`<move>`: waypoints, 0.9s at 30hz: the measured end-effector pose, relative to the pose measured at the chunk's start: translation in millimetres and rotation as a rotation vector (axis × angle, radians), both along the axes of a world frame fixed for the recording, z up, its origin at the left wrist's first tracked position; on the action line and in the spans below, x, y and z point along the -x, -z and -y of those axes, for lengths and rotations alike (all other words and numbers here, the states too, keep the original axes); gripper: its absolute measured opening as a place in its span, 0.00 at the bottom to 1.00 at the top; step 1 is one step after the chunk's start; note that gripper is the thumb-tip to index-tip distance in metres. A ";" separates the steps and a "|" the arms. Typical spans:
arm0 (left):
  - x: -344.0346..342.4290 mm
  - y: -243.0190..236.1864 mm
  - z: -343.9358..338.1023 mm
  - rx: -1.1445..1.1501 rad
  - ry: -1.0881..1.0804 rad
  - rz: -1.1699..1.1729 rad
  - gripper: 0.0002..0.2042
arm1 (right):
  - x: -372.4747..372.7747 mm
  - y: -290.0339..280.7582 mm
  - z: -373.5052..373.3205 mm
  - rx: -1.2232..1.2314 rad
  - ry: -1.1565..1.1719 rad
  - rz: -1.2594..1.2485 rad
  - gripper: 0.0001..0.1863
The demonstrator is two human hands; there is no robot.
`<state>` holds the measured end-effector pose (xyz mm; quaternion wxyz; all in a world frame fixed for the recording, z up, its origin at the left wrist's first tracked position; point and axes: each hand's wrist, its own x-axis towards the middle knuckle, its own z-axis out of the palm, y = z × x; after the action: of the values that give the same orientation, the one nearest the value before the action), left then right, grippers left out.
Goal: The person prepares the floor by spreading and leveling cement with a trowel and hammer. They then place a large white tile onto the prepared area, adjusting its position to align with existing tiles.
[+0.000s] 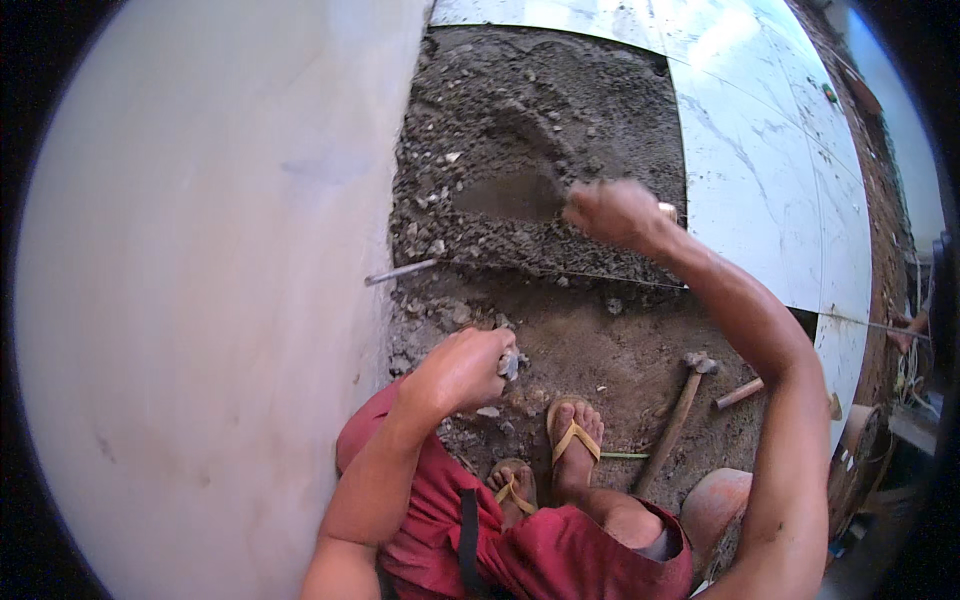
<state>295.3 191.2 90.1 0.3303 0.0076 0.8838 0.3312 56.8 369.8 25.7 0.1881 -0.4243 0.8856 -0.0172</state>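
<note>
Smooth pale wall (pixel 200 300) fills the whole left side. White, grey-veined tiles (pixel 740 190) lie along the far and right edges of a rough grey mortar bed (pixel 600 110), pebbly toward the wall. Near side of the bed: bare brown earth (pixel 600 345), where the person squats in dark red shorts (pixel 440 520).

Trowel (pixel 505 197) out over the mortar, blade pointing left, flat face up. Right grip (pixel 612 212) wrapped around its handle, the handle's end showing behind the hand; hand slightly blurred.

Hammer (pixel 672 430) on the earth to the right of the feet, head away from the person. Yellow-strapped sandals (pixel 574 438) on both feet. Short metal rod (pixel 400 272) at the bed's near left corner, beside the wall.

Left grip (pixel 465 368) low, near the wall, fingers curled around a small grey lump (pixel 509 365); its material unclear.
</note>
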 end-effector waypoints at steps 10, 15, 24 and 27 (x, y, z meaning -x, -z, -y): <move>5.3 6.4 -7.8 -0.048 -0.037 0.082 0.09 | 103.2 3.7 -29.7 -0.074 0.196 -0.249 0.17; 3.5 9.0 1.7 0.014 -0.059 0.051 0.10 | 150.7 7.2 -17.0 -0.055 0.539 -0.138 0.19; 6.4 -11.2 22.1 -0.115 -0.230 0.118 0.10 | 82.6 4.4 40.4 -0.011 0.182 -0.045 0.20; 5.0 2.4 25.6 -0.132 -0.226 0.087 0.10 | 99.8 16.3 38.1 -0.064 0.242 -0.114 0.18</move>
<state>290.3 165.7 87.6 0.3277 -0.0849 0.8402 0.4236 -43.0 331.7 9.4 0.1473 -0.3087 0.9396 0.0125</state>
